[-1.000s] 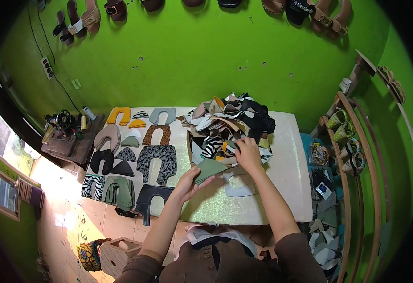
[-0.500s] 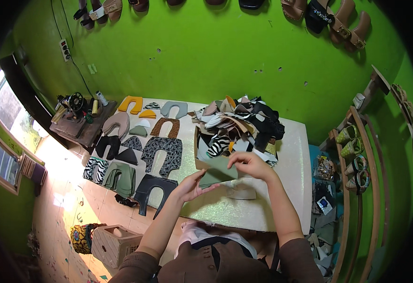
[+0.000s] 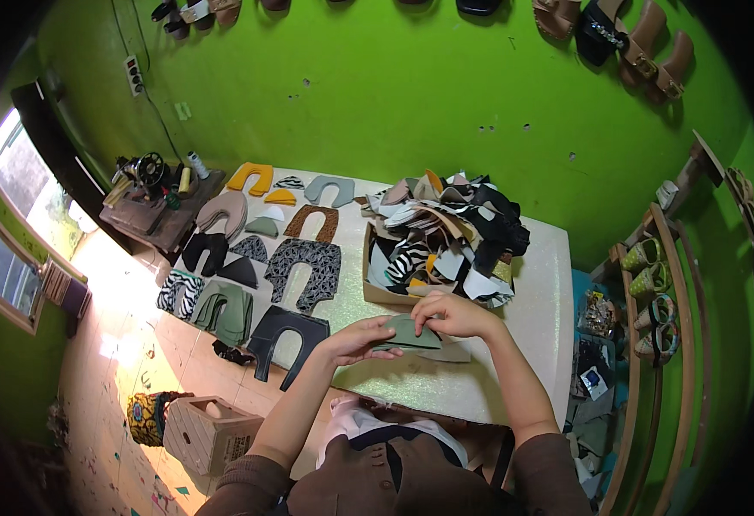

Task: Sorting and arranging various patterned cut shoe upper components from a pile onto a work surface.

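Note:
Over the near part of the table, I hold a small stack of olive-green cut pieces (image 3: 411, 334) in both hands. My left hand (image 3: 361, 341) is closed on the left end, thumb above and fingers beneath. The fingertips of my right hand (image 3: 452, 315) pinch the top right of the stack. A pale flat piece (image 3: 457, 351) lies on the table just behind and below the stack, partly hidden by it. Just beyond my hands stands a cardboard box (image 3: 387, 295) heaped with mixed scraps (image 3: 446, 215) in black, white, zebra print and tan.
Sorted U-shaped pieces cover the table's left side: yellow (image 3: 250, 178), patterned grey (image 3: 302, 268), olive (image 3: 224, 311) and black (image 3: 287, 331). A sewing machine (image 3: 147, 176) stands at far left. A wooden shoe rack (image 3: 685, 318) is at right; a wooden stool (image 3: 209, 437) stands lower left.
The green stack, earlier a broader tilted sheet, now appears flatter and narrower. My right hand has come lower and closer to my left. The whole view has shifted slightly.

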Action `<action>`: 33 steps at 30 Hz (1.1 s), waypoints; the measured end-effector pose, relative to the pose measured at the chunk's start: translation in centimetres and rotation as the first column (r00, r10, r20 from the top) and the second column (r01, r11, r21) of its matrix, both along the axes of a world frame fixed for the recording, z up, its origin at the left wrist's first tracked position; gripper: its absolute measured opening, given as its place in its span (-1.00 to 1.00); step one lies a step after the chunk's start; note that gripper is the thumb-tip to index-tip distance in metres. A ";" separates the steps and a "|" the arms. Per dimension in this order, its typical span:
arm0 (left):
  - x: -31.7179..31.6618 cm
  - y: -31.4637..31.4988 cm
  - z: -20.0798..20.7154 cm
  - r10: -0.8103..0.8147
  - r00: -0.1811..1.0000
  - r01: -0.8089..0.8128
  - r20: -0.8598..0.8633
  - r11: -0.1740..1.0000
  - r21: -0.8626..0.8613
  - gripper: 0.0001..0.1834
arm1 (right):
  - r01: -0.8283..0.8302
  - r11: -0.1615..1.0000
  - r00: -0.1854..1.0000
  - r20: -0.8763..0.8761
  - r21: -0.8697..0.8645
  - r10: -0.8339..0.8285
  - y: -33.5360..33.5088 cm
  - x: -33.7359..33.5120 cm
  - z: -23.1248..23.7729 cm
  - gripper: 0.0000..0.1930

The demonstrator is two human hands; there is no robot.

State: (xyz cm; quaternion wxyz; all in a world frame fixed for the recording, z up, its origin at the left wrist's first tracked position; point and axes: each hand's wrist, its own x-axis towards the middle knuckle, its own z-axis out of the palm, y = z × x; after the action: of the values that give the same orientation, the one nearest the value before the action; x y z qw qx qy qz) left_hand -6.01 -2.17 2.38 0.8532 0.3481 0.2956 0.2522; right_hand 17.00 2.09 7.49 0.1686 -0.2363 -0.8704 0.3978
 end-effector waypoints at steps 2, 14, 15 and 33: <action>-0.4 -0.3 -0.3 0.014 1.000 -0.014 -0.007 1.000 -0.009 -0.59 | -0.042 0.998 0.999 0.032 0.057 0.040 0.1 -0.1 -1.1 -0.77; -2.4 -1.8 -2.8 -0.039 0.947 0.084 -0.319 0.988 0.128 -0.65 | 0.145 0.677 0.957 -0.072 -0.721 -0.281 -4.3 -2.8 -8.9 -0.58; -2.7 -1.9 -3.1 -0.028 0.942 0.068 -0.336 0.992 0.108 -0.66 | 0.142 0.680 0.958 -0.073 -0.719 -0.277 -4.4 -3.1 -9.2 -0.58; -24.8 5.7 -6.3 0.175 0.878 -0.083 -0.446 0.972 0.219 -0.72 | 0.365 0.526 0.792 -0.040 -0.768 -0.609 2.6 -25.1 -11.9 -0.72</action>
State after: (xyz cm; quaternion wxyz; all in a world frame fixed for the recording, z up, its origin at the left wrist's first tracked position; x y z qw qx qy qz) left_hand -30.81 3.51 -3.90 0.7015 0.4588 0.4867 0.2460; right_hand -8.07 4.74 -4.45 0.2978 -0.4552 -0.4982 0.6752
